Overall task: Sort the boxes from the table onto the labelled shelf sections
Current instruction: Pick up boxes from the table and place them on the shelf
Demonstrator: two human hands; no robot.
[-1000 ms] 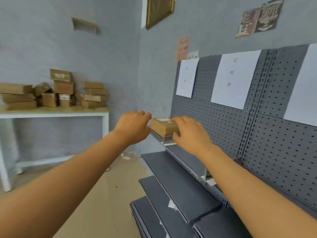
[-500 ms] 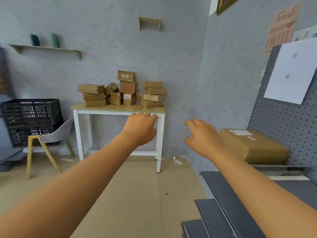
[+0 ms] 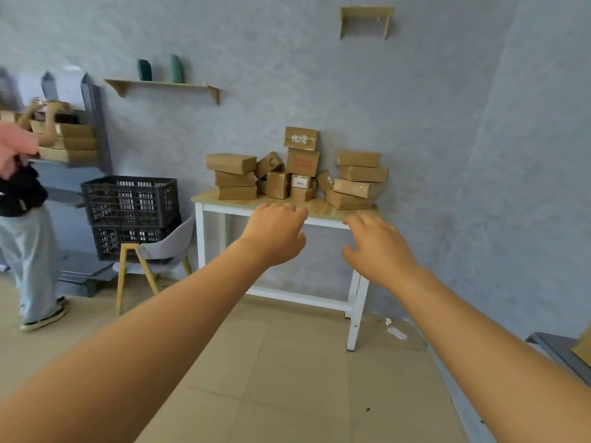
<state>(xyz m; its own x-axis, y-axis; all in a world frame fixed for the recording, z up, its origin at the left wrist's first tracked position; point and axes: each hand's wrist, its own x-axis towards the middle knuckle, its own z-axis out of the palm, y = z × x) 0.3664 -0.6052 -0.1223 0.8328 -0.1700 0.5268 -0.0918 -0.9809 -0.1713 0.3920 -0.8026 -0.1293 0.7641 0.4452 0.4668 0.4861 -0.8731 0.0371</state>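
Observation:
Several brown cardboard boxes (image 3: 297,174) are piled on a white-legged table (image 3: 287,215) against the grey wall straight ahead. My left hand (image 3: 275,235) and my right hand (image 3: 377,247) are stretched out in front of me, both empty with loosely spread fingers, still well short of the table. A corner of the grey shelf (image 3: 556,350) shows at the right edge, with a sliver of a brown box (image 3: 583,346) on it.
Another person (image 3: 22,219) stands at the far left by a second shelf unit with boxes (image 3: 67,139). Stacked black crates (image 3: 131,203) sit on a grey chair with yellow legs (image 3: 153,260) left of the table. Tiled floor lies between me and the table.
Both hands let go of the box on the shelf. My view has swung left from the shelf to the table, which is now centred; the other person has come into view.

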